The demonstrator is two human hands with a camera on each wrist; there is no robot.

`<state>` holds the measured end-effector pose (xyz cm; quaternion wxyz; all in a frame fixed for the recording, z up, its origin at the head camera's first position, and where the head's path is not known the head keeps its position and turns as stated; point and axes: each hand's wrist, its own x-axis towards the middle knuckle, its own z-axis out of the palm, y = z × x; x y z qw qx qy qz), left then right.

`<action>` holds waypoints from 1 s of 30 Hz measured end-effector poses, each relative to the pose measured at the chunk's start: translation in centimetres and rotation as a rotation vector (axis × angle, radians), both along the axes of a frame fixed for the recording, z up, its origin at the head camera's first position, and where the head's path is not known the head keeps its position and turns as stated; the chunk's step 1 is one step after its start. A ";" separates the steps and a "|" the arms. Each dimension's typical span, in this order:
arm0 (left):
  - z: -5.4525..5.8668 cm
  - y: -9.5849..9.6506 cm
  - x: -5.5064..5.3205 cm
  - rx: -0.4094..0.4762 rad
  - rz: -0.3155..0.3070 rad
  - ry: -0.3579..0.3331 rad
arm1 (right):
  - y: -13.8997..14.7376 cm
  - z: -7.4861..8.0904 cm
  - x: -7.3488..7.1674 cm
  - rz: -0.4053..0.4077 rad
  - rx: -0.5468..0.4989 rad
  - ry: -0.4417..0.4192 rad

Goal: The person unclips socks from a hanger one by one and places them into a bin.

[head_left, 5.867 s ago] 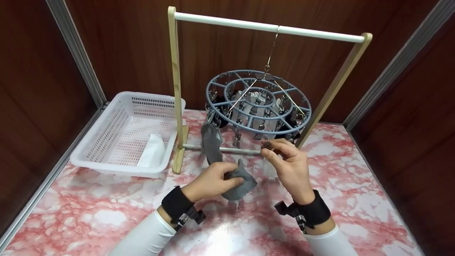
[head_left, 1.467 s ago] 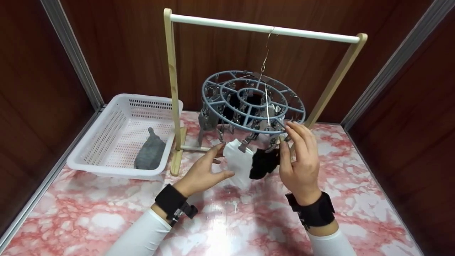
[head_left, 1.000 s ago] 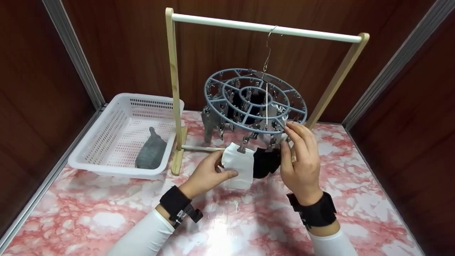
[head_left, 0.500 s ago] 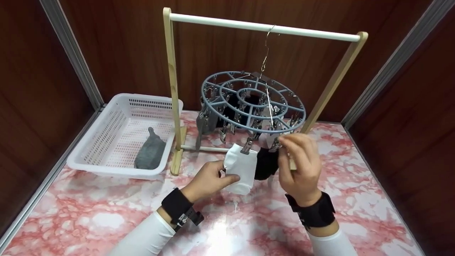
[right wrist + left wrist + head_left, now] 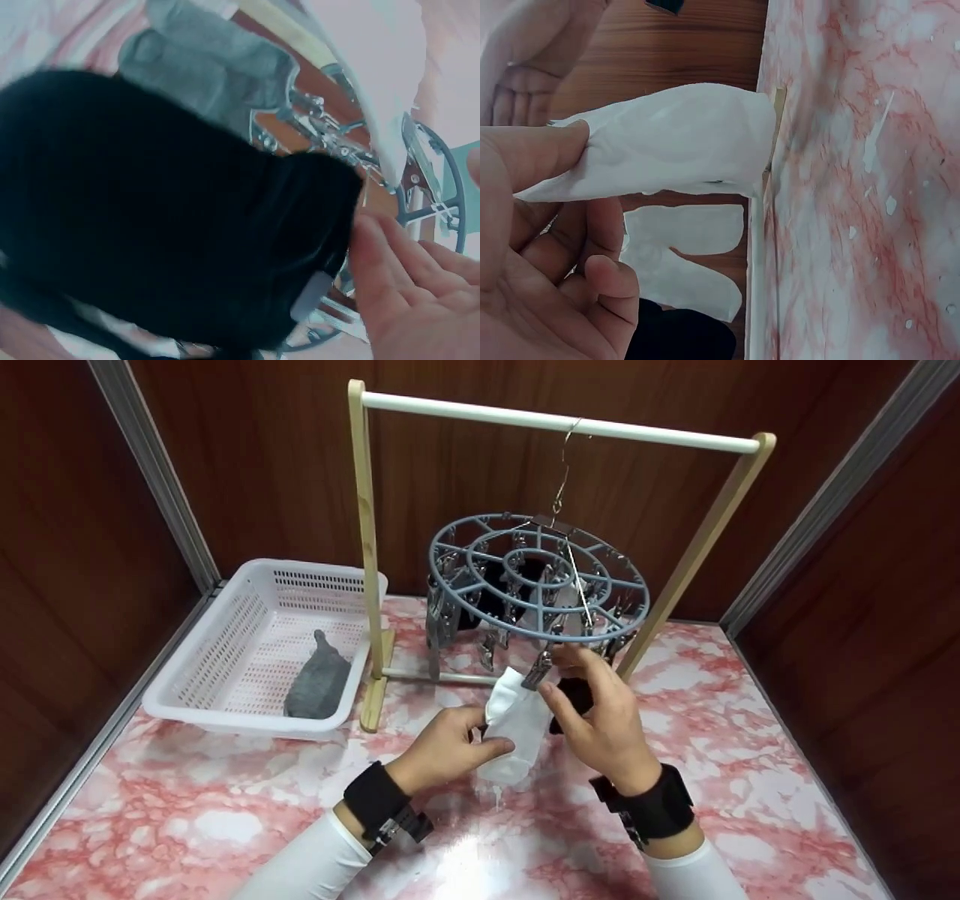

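Observation:
My left hand (image 5: 450, 746) pinches the upper left edge of a white sock (image 5: 519, 735) between thumb and fingers. A metal clip (image 5: 538, 670) hangs from the round blue hanger (image 5: 540, 634) and bites the sock's other top corner. My right hand (image 5: 606, 724) is beside this clip, thumb and fingers spread on either side. In the right wrist view its fingers (image 5: 382, 255) are straight and the clip (image 5: 418, 172) stands apart from them. Close by hangs a black sock (image 5: 150, 210), partly hidden by the right hand in the head view. Grey socks (image 5: 210, 67) hang behind it.
A white perforated basket (image 5: 247, 720) stands at the left with a grey sock (image 5: 319, 682) inside. The hanger hooks onto the white bar (image 5: 487, 414) of a wooden rack (image 5: 365, 525). More white socks (image 5: 686, 259) hang farther back. Dark wood panels enclose the table.
My left hand has taken hold of the white sock. My right hand has moved left from the black sock's clip to the white sock's clip. Earlier, the left hand held a hanging grey sock.

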<state>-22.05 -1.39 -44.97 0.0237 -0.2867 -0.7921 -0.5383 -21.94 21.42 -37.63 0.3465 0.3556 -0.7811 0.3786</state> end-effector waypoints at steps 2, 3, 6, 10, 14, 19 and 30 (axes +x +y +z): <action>0.0 0.0 0.1 0.006 -0.008 0.006 | -0.1 0.2 0.3 0.058 -0.032 -0.123; 0.0 0.1 0.1 0.011 -0.011 0.006 | -0.1 0.1 0.4 0.084 -0.057 -0.189; 0.0 0.1 0.2 0.020 -0.018 -0.004 | -0.2 -0.1 0.5 0.124 -0.145 -0.355; 0.0 0.1 0.2 0.012 -0.014 0.000 | -0.1 -0.3 0.4 0.123 -0.256 -0.475; 0.0 0.1 0.2 0.018 -0.015 0.010 | 0.0 -0.1 0.4 0.159 -0.346 -0.524; 0.0 0.1 0.1 0.026 -0.018 0.010 | 0.1 0.2 0.5 0.185 -0.387 -0.555; 0.0 -0.1 0.2 0.011 -0.024 0.033 | 0.0 0.1 0.4 0.217 -0.406 -0.528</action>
